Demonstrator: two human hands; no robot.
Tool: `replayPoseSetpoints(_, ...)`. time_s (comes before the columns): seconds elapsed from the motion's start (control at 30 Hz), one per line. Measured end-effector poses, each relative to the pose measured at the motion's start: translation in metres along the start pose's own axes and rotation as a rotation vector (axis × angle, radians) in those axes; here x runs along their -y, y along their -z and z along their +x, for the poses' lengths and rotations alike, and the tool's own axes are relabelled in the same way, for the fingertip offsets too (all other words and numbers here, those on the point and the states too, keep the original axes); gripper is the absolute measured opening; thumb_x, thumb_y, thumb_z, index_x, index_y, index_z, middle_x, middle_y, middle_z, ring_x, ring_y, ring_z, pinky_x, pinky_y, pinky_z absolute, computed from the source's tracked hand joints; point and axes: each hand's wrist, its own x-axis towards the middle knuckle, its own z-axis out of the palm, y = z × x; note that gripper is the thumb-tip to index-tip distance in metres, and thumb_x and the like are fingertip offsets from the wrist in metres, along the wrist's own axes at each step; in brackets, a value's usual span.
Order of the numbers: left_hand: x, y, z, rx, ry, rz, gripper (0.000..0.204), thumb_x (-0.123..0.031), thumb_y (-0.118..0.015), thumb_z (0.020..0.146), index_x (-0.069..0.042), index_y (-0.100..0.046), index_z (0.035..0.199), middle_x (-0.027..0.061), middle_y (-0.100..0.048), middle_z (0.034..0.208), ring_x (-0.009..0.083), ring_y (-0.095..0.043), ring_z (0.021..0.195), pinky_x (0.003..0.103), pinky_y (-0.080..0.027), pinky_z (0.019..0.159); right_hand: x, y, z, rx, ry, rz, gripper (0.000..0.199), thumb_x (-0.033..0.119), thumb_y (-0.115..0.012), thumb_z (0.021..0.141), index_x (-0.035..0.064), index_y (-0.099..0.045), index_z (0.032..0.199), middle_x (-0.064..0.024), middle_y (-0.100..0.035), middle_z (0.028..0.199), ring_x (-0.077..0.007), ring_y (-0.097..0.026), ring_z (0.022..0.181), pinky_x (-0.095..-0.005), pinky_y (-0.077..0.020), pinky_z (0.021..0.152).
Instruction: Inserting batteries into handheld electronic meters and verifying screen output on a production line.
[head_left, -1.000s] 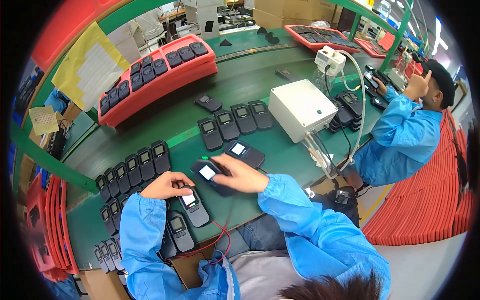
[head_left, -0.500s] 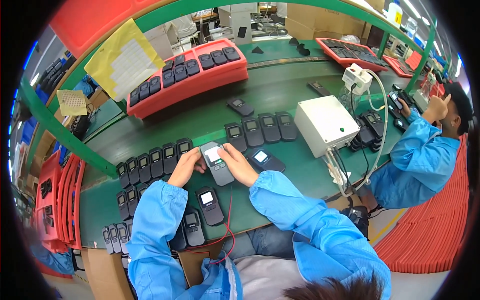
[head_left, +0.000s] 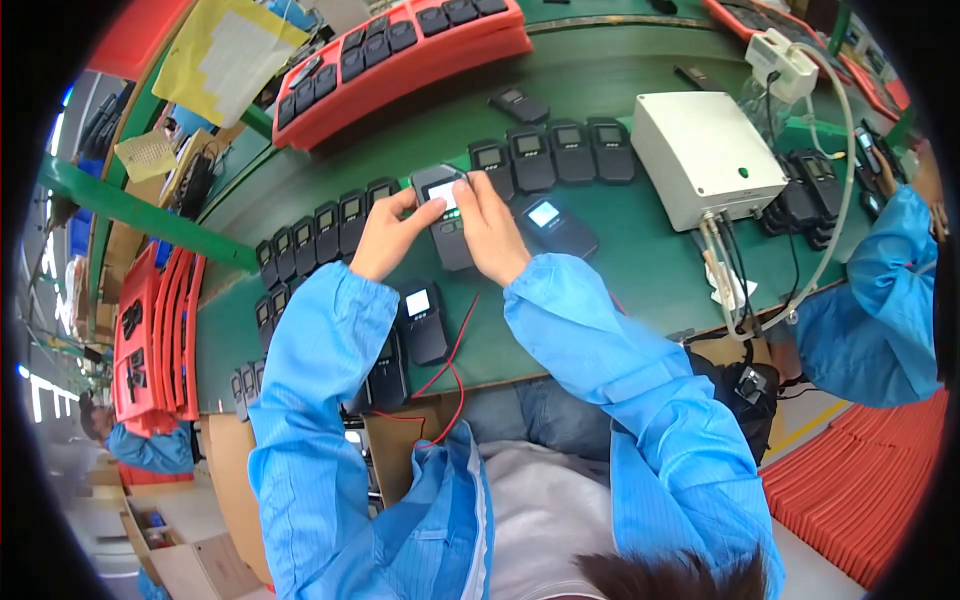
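Observation:
A dark grey handheld device [head_left: 444, 222] with a lit white screen is held above the green bench [head_left: 640, 250]. My left hand [head_left: 385, 235] grips its left side and my right hand [head_left: 488, 228] grips its right side, with fingertips at its top edge. Another device with a lit screen [head_left: 555, 225] lies just right of my right hand. A third lit device [head_left: 422, 320] lies under my left forearm, with a red wire [head_left: 450, 365] beside it.
Rows of dark devices lie on the bench [head_left: 320, 228] and behind [head_left: 550, 148]. A white box [head_left: 705, 155] with cables sits to the right. A red tray [head_left: 400, 50] of devices stands at the back. A co-worker's blue sleeve [head_left: 880, 290] is at right.
Both hands have lifted the lit device and brought it up off the bench; earlier my right hand lay on it flat on the bench. The view has shifted closer.

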Motion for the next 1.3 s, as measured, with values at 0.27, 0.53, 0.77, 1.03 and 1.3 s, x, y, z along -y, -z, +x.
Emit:
replayPoseSetpoints(0.27,-0.001,0.007,0.014,0.026,-0.022,-0.051,0.032,-0.031,-0.065,0.090,0.000,-0.067,0.097,-0.0004,-0.064,0.081,0.0069,-0.054,0.077,0.024,-0.043,0.071,0.011,0.004,0.008,0.118,-0.397,-0.040,0.043,0.045,-0.039,0.100,0.0057,-0.049,0.115,-0.0119,-0.062,0.097,-0.0247,-0.061,0.085,-0.0344,-0.0476,0.077)
replayPoseSetpoints(0.53,0.033,0.061,0.114,-0.205,0.138,0.011,0.049,-0.049,-0.053,0.094,-0.003,-0.068,0.104,0.0034,-0.065,0.092,0.0120,-0.057,0.088,0.030,-0.044,0.077,-0.004,0.005,0.010,0.214,-0.746,0.657,0.041,0.037,-0.045,0.097,0.0084,-0.046,0.126,-0.0090,-0.056,0.106,-0.0193,-0.059,0.082,-0.0330,-0.0488,0.070)
replayPoseSetpoints(0.77,0.113,0.071,0.181,-0.206,0.041,0.789,0.052,-0.052,-0.051,0.092,-0.005,-0.066,0.109,0.0131,-0.067,0.103,0.0260,-0.061,0.102,0.038,-0.048,0.086,0.004,0.001,0.007,0.265,-0.730,0.607,0.040,0.022,-0.054,0.094,0.0052,-0.045,0.129,-0.0083,-0.054,0.108,-0.0191,-0.058,0.086,-0.0338,-0.0507,0.074)
replayPoseSetpoints(1.03,0.061,0.048,0.137,-0.249,-0.030,1.128,0.055,-0.057,-0.053,0.087,-0.013,-0.062,0.119,0.0121,-0.063,0.114,0.0303,-0.059,0.109,0.044,-0.050,0.086,-0.014,0.003,0.008,0.356,-0.699,0.695,0.035,0.027,-0.053,0.097,0.0040,-0.048,0.124,-0.0107,-0.057,0.111,-0.0218,-0.062,0.094,-0.0371,-0.0539,0.087)
replayPoseSetpoints(1.3,0.033,0.041,0.040,0.022,0.338,1.441,0.070,-0.066,-0.055,0.082,-0.019,-0.052,0.134,0.0119,-0.062,0.119,0.0299,-0.059,0.111,0.043,-0.049,0.086,0.001,-0.003,0.007,0.260,-0.693,0.504,0.033,0.032,-0.050,0.099,0.0056,-0.045,0.118,-0.0139,-0.057,0.113,-0.0254,-0.065,0.089,-0.0381,-0.0552,0.084)
